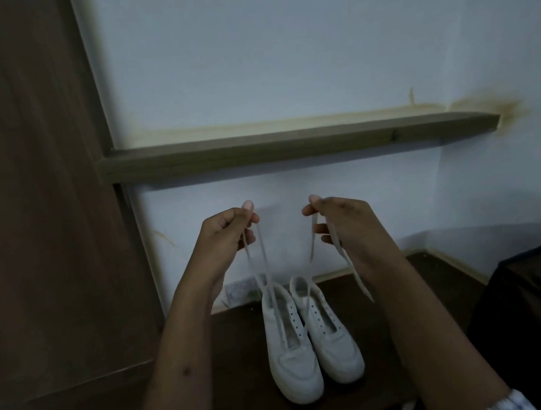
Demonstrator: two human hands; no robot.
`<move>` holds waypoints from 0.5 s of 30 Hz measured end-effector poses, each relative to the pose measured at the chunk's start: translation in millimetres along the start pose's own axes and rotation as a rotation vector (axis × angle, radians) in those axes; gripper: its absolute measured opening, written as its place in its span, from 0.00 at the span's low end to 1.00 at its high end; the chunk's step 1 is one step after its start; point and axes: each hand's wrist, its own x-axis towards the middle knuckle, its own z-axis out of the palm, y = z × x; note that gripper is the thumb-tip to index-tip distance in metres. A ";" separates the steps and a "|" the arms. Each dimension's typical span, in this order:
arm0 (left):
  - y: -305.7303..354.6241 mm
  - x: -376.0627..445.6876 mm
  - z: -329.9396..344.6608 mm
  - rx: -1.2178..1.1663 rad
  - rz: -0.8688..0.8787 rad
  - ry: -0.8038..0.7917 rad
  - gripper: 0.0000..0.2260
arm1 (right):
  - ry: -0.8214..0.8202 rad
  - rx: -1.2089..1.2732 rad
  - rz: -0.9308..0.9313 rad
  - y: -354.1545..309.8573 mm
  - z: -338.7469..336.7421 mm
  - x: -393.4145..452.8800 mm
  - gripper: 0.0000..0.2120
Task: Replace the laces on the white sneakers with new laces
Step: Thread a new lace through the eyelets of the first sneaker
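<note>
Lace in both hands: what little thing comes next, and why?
Probably lower the lace to a sneaker and poke one end through a bottom eyelet. Both sneakers look unlaced, and the left hand and right hand pinch the lace above them.

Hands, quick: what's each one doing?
Left hand: pinching a white lace.
Right hand: pinching a white lace too, maybe the same one.

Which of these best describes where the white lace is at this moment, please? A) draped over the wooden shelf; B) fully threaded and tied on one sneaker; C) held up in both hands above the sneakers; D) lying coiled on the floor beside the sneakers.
C: the left hand and right hand each pinch the lace, raised above the sneakers.
</note>
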 end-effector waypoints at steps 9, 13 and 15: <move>15.2 -8.1 -9.4 0.152 0.053 0.049 0.13 | 0.007 0.013 -0.101 -18.1 -5.8 -5.5 0.11; -28.5 -13.5 -21.9 0.468 0.001 0.146 0.14 | 0.074 -0.162 -0.021 36.3 -9.0 4.6 0.16; -54.6 -16.0 -24.9 0.565 -0.067 0.123 0.14 | 0.084 -0.251 0.008 68.7 -10.2 8.9 0.16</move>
